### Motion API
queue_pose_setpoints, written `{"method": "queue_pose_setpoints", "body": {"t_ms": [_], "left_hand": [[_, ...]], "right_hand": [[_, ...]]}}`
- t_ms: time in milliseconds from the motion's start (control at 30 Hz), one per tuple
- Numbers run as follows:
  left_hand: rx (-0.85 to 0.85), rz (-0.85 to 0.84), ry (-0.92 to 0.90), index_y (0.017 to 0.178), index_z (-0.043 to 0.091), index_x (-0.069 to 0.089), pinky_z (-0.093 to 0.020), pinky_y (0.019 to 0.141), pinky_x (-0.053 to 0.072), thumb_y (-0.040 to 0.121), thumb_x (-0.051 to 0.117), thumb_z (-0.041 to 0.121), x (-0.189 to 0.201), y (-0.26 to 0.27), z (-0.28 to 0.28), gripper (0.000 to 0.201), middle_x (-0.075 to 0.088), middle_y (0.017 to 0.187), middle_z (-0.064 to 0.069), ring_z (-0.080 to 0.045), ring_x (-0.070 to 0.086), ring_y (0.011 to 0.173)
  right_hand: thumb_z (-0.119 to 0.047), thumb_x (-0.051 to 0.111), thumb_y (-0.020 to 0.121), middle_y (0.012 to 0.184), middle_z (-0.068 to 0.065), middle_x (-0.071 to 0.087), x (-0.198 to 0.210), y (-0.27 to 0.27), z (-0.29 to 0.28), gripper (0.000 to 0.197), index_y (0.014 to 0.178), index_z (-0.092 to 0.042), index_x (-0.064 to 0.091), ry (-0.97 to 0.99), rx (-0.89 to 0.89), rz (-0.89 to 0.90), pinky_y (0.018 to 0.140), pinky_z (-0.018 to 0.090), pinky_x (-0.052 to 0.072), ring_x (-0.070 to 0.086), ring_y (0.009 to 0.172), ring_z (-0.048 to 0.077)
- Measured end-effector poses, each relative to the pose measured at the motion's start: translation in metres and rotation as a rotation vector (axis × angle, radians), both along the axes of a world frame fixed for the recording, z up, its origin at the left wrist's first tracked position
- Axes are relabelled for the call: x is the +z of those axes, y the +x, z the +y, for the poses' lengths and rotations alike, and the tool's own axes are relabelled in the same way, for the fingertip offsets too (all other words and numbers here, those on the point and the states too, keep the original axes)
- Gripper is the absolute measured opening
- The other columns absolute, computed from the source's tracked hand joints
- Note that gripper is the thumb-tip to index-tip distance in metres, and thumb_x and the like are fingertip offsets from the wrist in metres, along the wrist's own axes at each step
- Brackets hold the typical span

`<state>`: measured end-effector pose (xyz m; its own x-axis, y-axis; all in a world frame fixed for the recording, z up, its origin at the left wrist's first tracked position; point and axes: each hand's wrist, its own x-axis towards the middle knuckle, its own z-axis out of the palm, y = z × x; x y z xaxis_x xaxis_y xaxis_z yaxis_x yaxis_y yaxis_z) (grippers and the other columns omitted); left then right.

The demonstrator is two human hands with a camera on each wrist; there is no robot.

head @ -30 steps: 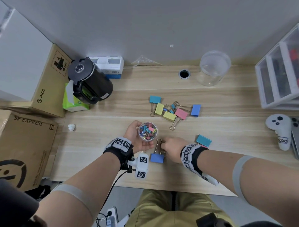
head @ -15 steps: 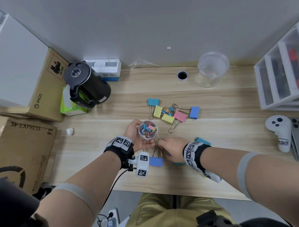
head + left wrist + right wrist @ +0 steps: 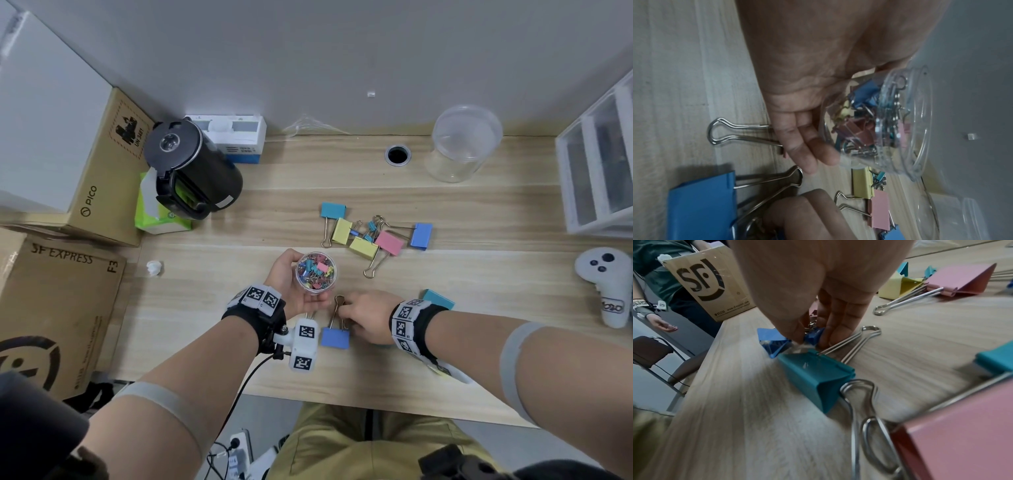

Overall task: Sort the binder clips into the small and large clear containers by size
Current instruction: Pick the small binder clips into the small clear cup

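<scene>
My left hand (image 3: 294,284) holds the small clear container (image 3: 315,273), upright and full of small coloured clips; its wall shows in the left wrist view (image 3: 879,123). My right hand (image 3: 358,317) is down on the table next to a large blue clip (image 3: 335,337). In the right wrist view thumb and fingers pinch a small blue clip (image 3: 813,335) between that large blue clip (image 3: 772,342) and a large teal clip (image 3: 818,374). The large clear container (image 3: 462,144) stands empty at the back right. A pile of large clips (image 3: 370,236) lies mid-table.
A black kettle (image 3: 191,171) and cardboard boxes (image 3: 61,301) stand on the left. A white drawer unit (image 3: 599,171) and a white controller (image 3: 606,287) are on the right. Another teal clip (image 3: 440,298) lies by my right wrist. The table's front edge runs just behind my wrists.
My right hand has stayed low by the large blue clip with only a slight shift. The left hand keeps the small container in the same place.
</scene>
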<state>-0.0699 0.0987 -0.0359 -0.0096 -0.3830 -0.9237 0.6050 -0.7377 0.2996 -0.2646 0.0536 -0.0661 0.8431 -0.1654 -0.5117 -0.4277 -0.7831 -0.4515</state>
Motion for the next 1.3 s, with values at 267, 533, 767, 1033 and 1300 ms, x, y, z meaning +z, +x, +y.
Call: {"method": "queue_pose_setpoints", "body": {"t_ms": [267, 533, 767, 1033, 1300], "left_hand": [[-0.002, 0.02, -0.005, 0.114, 0.001, 0.062, -0.044, 0.079, 0.056, 0.088, 0.043, 0.045, -0.001, -0.002, -0.005, 0.055, 0.066, 0.106, -0.024, -0.034, 0.063, 0.08], [0.008, -0.035, -0.007, 0.105, 0.001, 0.065, -0.045, 0.081, 0.054, 0.088, 0.043, 0.041, -0.001, -0.005, -0.019, 0.049, 0.065, 0.096, -0.022, -0.031, 0.059, 0.071], [-0.034, -0.045, -0.01, 0.086, 0.005, 0.067, -0.041, 0.073, 0.055, 0.088, 0.042, 0.039, -0.001, -0.016, -0.031, 0.042, 0.066, 0.076, -0.015, -0.03, 0.061, 0.068], [0.005, 0.016, 0.001, 0.103, 0.001, 0.064, -0.044, 0.071, 0.058, 0.087, 0.044, 0.04, -0.004, -0.006, -0.032, 0.047, 0.065, 0.087, -0.02, -0.032, 0.06, 0.069], [0.073, 0.073, -0.01, 0.109, 0.0, 0.065, -0.042, 0.074, 0.056, 0.086, 0.044, 0.04, -0.007, 0.009, -0.036, 0.052, 0.065, 0.107, -0.027, -0.031, 0.057, 0.07]], "right_hand": [[-0.019, 0.053, 0.087, 0.105, 0.005, 0.059, 0.006, -0.009, -0.015, 0.018, 0.096, -0.01, 0.065, -0.003, -0.046, -0.036, 0.077, 0.038, 0.05, 0.059, 0.092, 0.029], [-0.023, 0.061, 0.084, 0.087, -0.006, 0.053, 0.037, -0.007, -0.066, 0.011, 0.09, -0.014, 0.066, -0.041, -0.472, -0.367, 0.085, 0.034, 0.049, 0.051, 0.081, 0.014], [-0.028, 0.065, 0.085, 0.093, -0.003, 0.057, 0.066, 0.026, -0.066, 0.016, 0.092, -0.015, 0.067, -0.002, -0.298, -0.514, 0.074, 0.028, 0.046, 0.056, 0.081, 0.016], [-0.027, 0.056, 0.091, 0.097, -0.005, 0.06, 0.057, 0.021, -0.082, 0.018, 0.105, -0.019, 0.064, -0.051, -0.548, -0.561, 0.077, 0.03, 0.048, 0.051, 0.079, 0.01], [-0.034, 0.055, 0.086, 0.103, 0.002, 0.056, 0.008, -0.01, -0.131, 0.029, 0.111, -0.021, 0.06, -0.181, -0.517, -0.002, 0.081, 0.035, 0.048, 0.052, 0.101, 0.025]]}}
